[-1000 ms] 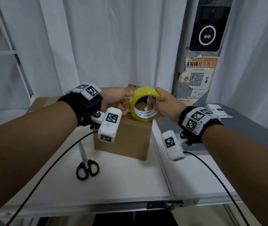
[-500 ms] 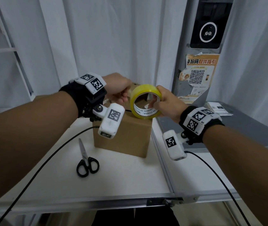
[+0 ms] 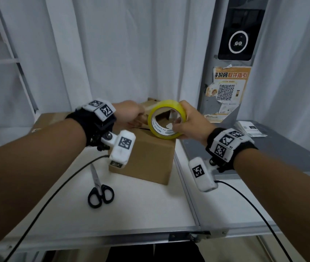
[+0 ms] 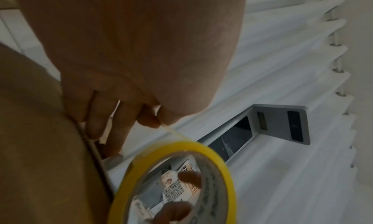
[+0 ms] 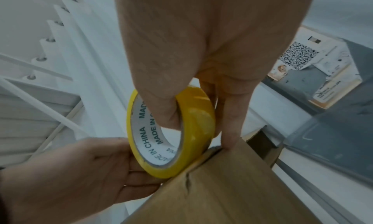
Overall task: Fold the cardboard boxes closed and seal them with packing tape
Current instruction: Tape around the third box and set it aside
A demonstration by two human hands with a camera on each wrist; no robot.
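A brown cardboard box (image 3: pixel 146 157) stands on the white table (image 3: pixel 131 210), one flap raised at its far side. Above its top my right hand (image 3: pixel 188 123) grips a yellow tape roll (image 3: pixel 166 120), thumb inside the core (image 5: pixel 161 123) and fingers on the outside. My left hand (image 3: pixel 129 114) pinches the free tape end (image 4: pixel 173 131) between thumb and forefinger, just left of the roll. A short clear strip runs from the pinch to the roll (image 4: pixel 181 171). The box top (image 5: pixel 232 187) lies just under the roll.
Black-handled scissors (image 3: pixel 99 188) lie on the table in front of the box. A flat cardboard piece (image 3: pixel 50 120) lies at the back left. A grey surface (image 3: pixel 263 154) with a paper slip (image 3: pixel 250 128) adjoins on the right. White curtains hang behind.
Both hands and the roll have risen slightly above the box. My left hand has drawn away from the roll to the left, pulling out a short strip of tape.
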